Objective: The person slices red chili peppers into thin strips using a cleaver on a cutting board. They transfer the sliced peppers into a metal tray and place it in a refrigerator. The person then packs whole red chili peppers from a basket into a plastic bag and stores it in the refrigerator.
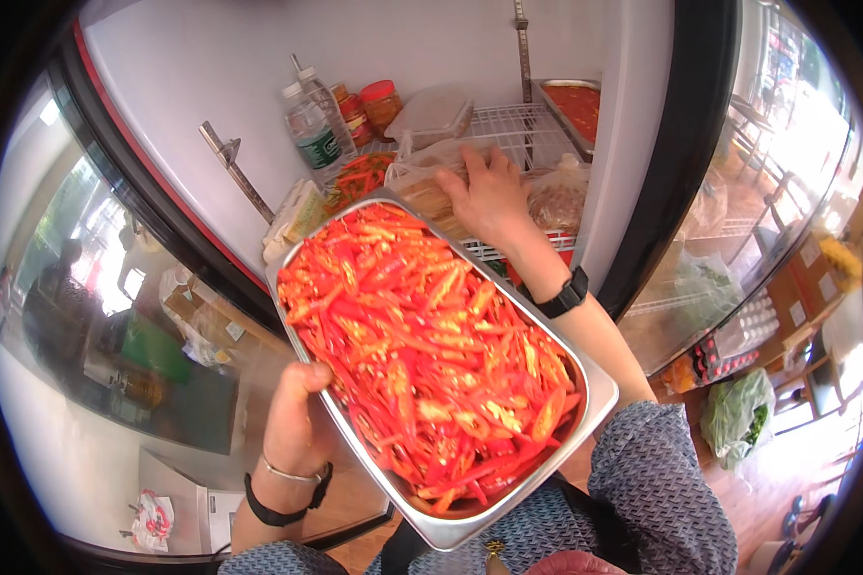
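Observation:
My left hand [298,410] holds the long left edge of a steel food pan [597,395], its thumb over the rim. Sliced red chili peppers [431,345] fill the pan, which hangs tilted in front of an upright fridge. Beyond the pan, my right hand [489,190] reaches into the fridge with fingers spread on a clear plastic bag [428,198] of pale brown food. A tied plastic bag [559,198] of minced-looking food lies right of that hand. Sliced red and green peppers [363,176] sit to its left.
The wire shelf [528,126] also holds plastic bottles [313,133], red-lidded jars [381,104], a lidded plastic container [435,115] and a steel pan of red sauce [575,108]. Glass doors stand at both sides. A bag of greens [737,420] lies on the floor at right.

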### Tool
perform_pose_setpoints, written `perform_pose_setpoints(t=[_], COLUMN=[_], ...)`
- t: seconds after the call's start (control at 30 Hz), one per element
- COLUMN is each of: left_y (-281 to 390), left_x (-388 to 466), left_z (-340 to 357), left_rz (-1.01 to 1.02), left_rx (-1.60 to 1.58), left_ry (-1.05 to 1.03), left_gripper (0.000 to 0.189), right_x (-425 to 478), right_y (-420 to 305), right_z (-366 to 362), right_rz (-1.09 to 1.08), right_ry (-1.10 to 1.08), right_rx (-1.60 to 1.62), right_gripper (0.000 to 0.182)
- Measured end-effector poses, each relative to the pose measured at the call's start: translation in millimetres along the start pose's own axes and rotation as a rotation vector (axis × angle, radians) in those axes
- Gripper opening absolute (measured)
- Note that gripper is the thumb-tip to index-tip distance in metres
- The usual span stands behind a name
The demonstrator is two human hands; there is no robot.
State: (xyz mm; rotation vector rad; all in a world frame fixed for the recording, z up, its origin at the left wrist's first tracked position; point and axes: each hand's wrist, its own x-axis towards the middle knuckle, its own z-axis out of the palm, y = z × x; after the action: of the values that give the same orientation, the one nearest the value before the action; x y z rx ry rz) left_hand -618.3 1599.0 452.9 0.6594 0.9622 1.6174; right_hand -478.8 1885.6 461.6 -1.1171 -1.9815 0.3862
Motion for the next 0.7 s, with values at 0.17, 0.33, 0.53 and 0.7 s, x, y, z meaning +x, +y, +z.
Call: perform_pose_setpoints(t=[0.17,0.33,0.53,0.7], left_y=[34,59,67,75], left_x=[54,113,180,251], left_z=[42,62,116,112], left_rz=[0.054,0.154,0.191,0.153], left_rx=[0.003,0.03,0.122,0.106], left_ry=[-0.099,-0.176,-0.195,-0.317], left_gripper=[0.06,0.047,0.045,0.04], right_x=[14,-93,-119,-102], right_y=[60,43,35,24], right_z=[17,-37,-108,-109], right_rz=[-0.254,-0.247,-0.078,-0.036], right_ry=[0.154,-0.042,-0.33,-0.249], right_rx=[0.133,0.729,1.212,1.267], right_gripper=[0.054,0.053,0.076,0.086])
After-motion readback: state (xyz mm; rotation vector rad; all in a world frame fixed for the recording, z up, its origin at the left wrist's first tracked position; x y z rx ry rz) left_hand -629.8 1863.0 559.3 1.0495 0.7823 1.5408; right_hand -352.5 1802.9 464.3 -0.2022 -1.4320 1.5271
